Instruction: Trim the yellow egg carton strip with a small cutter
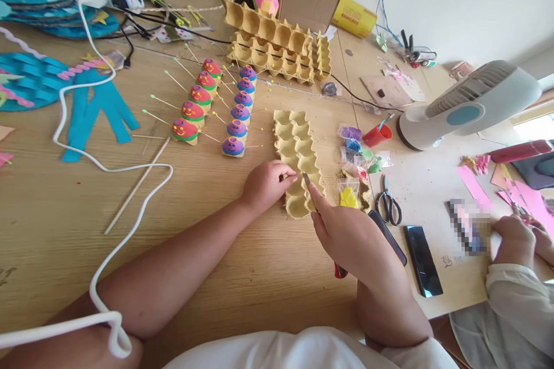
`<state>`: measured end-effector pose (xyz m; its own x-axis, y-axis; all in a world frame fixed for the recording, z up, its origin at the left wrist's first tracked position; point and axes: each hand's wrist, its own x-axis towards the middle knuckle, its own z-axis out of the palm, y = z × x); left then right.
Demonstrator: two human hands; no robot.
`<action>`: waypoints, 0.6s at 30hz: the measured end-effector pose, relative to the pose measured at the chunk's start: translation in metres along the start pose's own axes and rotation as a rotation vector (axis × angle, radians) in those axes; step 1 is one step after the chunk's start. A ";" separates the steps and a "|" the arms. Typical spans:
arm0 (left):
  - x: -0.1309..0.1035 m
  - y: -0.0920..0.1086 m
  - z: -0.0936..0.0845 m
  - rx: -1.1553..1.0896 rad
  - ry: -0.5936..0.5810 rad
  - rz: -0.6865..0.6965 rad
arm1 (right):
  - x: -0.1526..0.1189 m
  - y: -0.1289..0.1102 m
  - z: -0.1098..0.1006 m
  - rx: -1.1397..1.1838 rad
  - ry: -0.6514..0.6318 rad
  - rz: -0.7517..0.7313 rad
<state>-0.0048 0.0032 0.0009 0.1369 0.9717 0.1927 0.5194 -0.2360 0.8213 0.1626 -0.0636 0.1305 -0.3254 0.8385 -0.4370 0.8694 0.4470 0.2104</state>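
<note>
A two-row strip of yellowish cardboard egg carton lies on the wooden table with its cups facing up. My left hand is closed on its left edge, thumb and index finger pinching the rim. In my right hand is a knife, its metal blade touching or just above the ridge between the cups. Most of the knife's handle is hidden by the hand; a red and black end shows below the wrist. Left of the strip stand two painted egg-carton caterpillars, one red and green, one purple and blue.
Bags of coloured clay, a red cup, scissors and a phone lie to the right, near a fan. More egg cartons are behind. A white cable crosses the left. Another person's hands work at far right.
</note>
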 end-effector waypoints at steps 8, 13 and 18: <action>0.001 0.000 0.001 0.003 -0.003 -0.006 | -0.001 0.001 0.003 -0.012 0.004 -0.008; 0.000 -0.001 0.001 0.005 -0.002 -0.001 | 0.001 -0.003 0.005 -0.002 -0.003 0.016; 0.000 -0.001 0.001 0.006 0.003 -0.003 | -0.001 -0.003 0.005 -0.009 0.008 0.010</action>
<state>-0.0045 0.0039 0.0000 0.1332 0.9723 0.1920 0.5249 -0.2335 0.8185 0.1623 -0.0669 0.1262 -0.3198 0.8454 -0.4279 0.8692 0.4415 0.2227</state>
